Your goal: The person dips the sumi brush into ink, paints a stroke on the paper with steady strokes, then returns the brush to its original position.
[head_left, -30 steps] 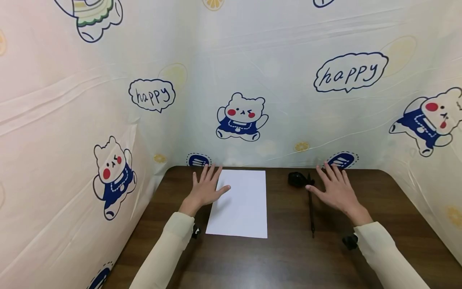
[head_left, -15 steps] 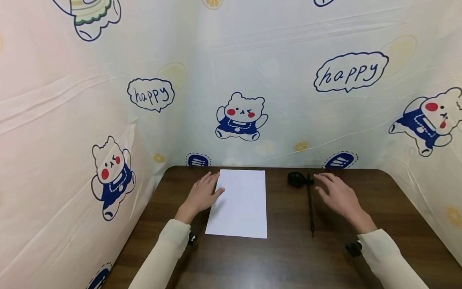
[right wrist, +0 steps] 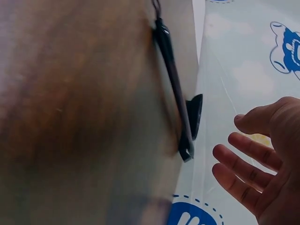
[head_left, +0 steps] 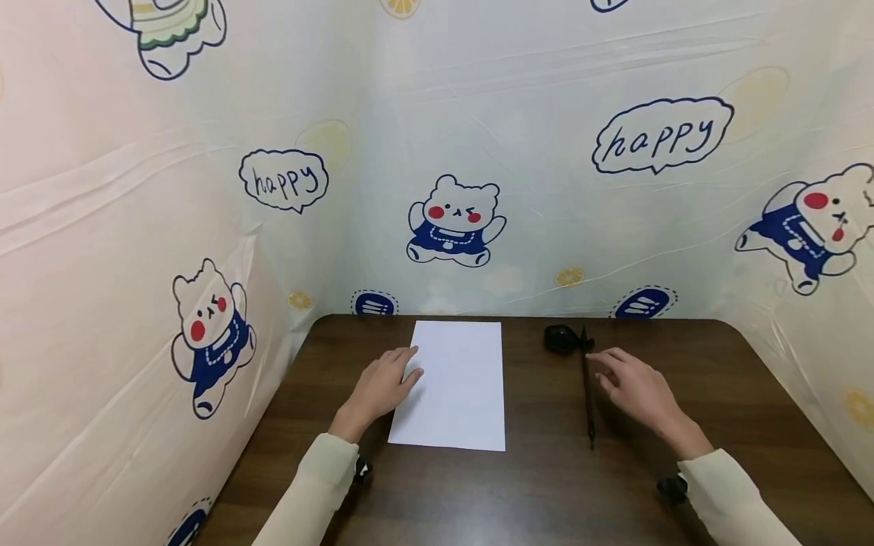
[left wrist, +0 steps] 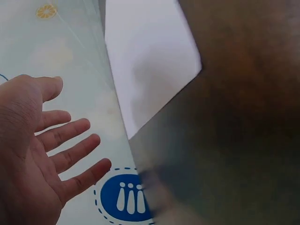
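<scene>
A white sheet of paper (head_left: 454,387) lies on the dark wooden table, and its corner shows in the left wrist view (left wrist: 154,70). My left hand (head_left: 378,387) hovers over its left edge with the fingers loosely extended, holding nothing. To the right lies a slim dark stick like a writing brush (head_left: 589,402), with a loop at one end in the right wrist view (right wrist: 173,75). Its far end lies by a small black dish-like object (head_left: 561,339). My right hand (head_left: 638,387) is just right of the brush, fingers relaxed and slightly bent, apparently not gripping it.
The wooden table (head_left: 437,500) has rounded far corners. A patterned cloth curtain (head_left: 451,114) hangs right behind it and along both sides. Dark wrist cameras sit under both cuffs.
Both hands have drawn back and lowered a little toward the person, and their spread fingers have relaxed and come together. The paper, brush and black object have stayed put.
</scene>
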Demonstrator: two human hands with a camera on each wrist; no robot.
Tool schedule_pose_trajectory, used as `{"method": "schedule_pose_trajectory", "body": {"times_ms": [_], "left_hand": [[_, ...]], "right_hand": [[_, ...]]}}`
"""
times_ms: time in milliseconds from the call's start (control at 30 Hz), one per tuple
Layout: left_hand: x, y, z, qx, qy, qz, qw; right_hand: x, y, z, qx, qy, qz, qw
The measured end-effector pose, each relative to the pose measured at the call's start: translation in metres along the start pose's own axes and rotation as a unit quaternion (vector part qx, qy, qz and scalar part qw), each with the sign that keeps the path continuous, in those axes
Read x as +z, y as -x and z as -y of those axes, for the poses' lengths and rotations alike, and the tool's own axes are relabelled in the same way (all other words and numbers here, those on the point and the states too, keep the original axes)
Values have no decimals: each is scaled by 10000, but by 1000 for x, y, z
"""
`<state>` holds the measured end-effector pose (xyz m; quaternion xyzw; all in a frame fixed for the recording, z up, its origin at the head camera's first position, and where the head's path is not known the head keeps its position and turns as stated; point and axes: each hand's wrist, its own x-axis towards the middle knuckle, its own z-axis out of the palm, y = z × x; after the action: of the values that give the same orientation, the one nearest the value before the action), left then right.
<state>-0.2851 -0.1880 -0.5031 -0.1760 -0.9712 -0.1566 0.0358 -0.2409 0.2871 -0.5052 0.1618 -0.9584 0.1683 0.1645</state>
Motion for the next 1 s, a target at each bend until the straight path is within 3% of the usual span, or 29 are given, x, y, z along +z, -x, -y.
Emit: {"method": "schedule_pose_trajectory", "body": {"times_ms": [333,600,833,1000], "left_hand": [[11,12,4,111,-179,193,9996],[14,18,6,35,-204,724,9972],[14,22,5,-64,71,1322,9912],[15,23,4,-68,65,1410,9900]], "right_hand": [[13,8,2,-164,21,296,9994],[22,12,0,-412,-85,407,9983],[28,15,-4,-619,-99,581,9963],[31,14,-6,-850,-135,674,9940]]}}
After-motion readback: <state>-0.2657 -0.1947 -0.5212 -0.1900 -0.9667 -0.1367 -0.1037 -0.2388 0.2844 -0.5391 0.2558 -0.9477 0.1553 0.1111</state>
